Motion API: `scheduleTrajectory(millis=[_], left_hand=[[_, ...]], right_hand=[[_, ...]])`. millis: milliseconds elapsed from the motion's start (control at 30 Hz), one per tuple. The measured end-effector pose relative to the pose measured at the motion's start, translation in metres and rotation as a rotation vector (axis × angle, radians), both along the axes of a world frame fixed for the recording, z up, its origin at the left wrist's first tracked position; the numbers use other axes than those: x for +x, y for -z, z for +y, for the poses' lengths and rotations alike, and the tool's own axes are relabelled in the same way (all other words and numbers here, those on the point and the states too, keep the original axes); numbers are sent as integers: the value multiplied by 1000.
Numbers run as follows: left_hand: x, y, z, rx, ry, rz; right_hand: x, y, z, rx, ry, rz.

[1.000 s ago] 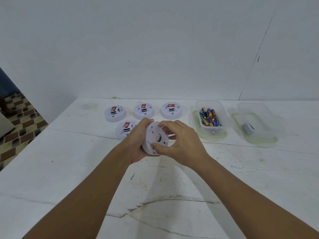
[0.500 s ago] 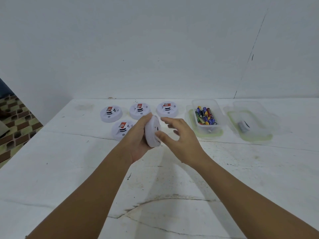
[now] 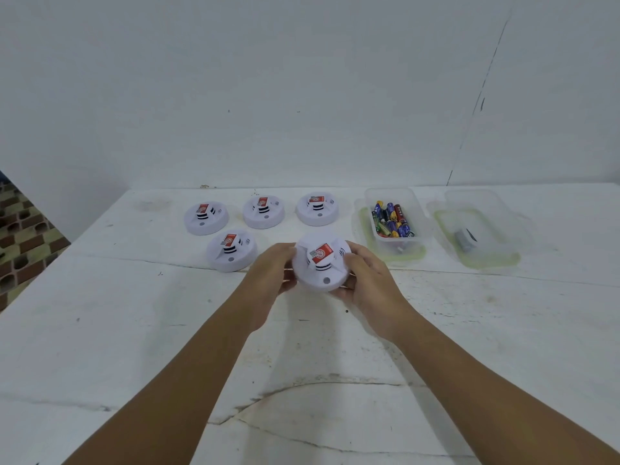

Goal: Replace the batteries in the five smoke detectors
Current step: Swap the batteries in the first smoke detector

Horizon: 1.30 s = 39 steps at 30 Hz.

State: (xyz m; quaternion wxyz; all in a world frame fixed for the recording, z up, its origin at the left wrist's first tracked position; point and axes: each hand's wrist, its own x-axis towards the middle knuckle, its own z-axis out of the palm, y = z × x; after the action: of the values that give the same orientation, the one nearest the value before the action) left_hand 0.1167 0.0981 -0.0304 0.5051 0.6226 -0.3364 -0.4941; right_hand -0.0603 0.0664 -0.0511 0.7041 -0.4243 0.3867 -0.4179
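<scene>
Left hand (image 3: pixel 268 280): fingers curled round the left rim of the held smoke detector (image 3: pixel 321 263), gripping it; the fingertips are hidden behind the rim.
Right hand (image 3: pixel 369 280): fingers (image 3: pixel 352 263) curled round the right rim of the same detector, thumb at its lower edge, gripping it.
Held smoke detector: between the two hands, face up and tilted toward the camera, red label on the raised centre; whether it touches the surface (image 3: pixel 134 330) cannot be told.
Nearest detector (image 3: pixel 231 250): just beside the left fingers, to their left, flat on the surface.
Back row: three detectors beyond the fingers, left (image 3: pixel 206 217), middle (image 3: pixel 263 211) and right (image 3: pixel 317 208), apart from one another and near the wall (image 3: pixel 302 95).
Battery box (image 3: pixel 396 216): clear, beyond and to the right of the right fingers, near them, full of coloured batteries (image 3: pixel 391 219); it stands on a green-rimmed lid (image 3: pixel 416 256).
Second box (image 3: pixel 476 226): clear, well apart to the right, with one small dark item (image 3: pixel 464 239) inside; what it is cannot be told.
Edges: the surface's left edge runs diagonally well to the left of the left fingers, tiled floor (image 3: pixel 20 236) beyond it.
Open room: bare cracked white surface lies under and before both forearms, and to the right of the right fingers.
</scene>
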Motion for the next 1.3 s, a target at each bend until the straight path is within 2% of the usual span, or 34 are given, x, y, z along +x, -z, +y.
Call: scheduleTrajectory(millis=[133,300,533,667,933,1067,1300], left_hand=[[-4,17,6,-54,46,-106],[-9,39,12,-203,-88,-282],[-12,44,13,-220,-139,-270],[-13,46,13,-205,-80,-294],[-15,47,13,-193,-83,-378],[-17,47,15,-199,-72,-422],[-16,50,18,-201,-45,-524]], right_hand=[[-5,11,2,-15,-64,71],[-8,15,-2,-37,-128,155],[-8,20,-2,-11,-73,128],[-10,21,0,-14,-46,96],[-12,26,2,-154,-153,236],[-14,27,5,-296,-163,406],[-14,28,9,-323,-175,470]])
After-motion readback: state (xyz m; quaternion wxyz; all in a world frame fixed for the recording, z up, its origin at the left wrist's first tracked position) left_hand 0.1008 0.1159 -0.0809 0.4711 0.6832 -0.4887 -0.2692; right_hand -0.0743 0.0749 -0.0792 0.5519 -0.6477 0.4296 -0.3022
